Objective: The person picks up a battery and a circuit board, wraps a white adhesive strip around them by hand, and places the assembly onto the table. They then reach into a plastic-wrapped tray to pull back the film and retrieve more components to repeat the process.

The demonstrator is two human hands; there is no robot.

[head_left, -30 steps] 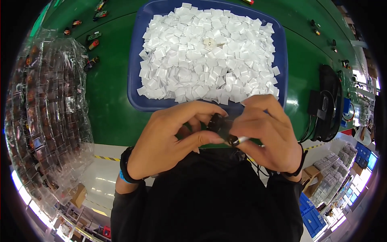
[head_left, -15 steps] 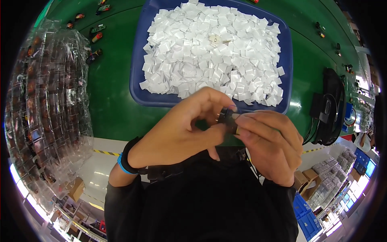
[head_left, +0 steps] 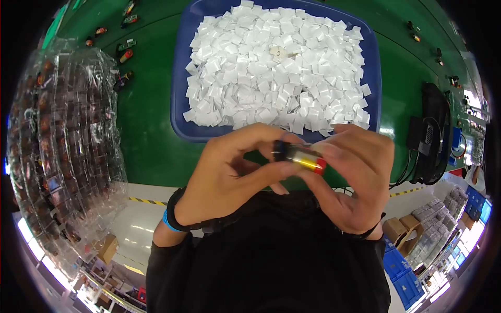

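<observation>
Between my two hands, just in front of the tub, is a small cylindrical electronic part (head_left: 303, 159) with a black end, a shiny yellow body and a red tip. My left hand (head_left: 229, 175) is closed, pinching it near the black end between thumb and fingers. Closed at the red-tipped end, my right hand (head_left: 360, 175) has its fingers against the part's side. The part lies tilted, its red tip toward the right hand. Fingers cover some of it. Beyond my hands a blue tub (head_left: 180, 99) holds a heap of small white square pieces (head_left: 276, 68).
Clear plastic packs of dark parts (head_left: 68, 141) are stacked at the left. Small parts with red or green bits (head_left: 126, 56) lie scattered on the green table (head_left: 146, 156). A black device with cables (head_left: 430, 138) is at the right; blue crates (head_left: 402, 276) stand lower right.
The part has turned between my hands, so its yellow body and red tip now show. My right-hand fingers have shifted along it and bent.
</observation>
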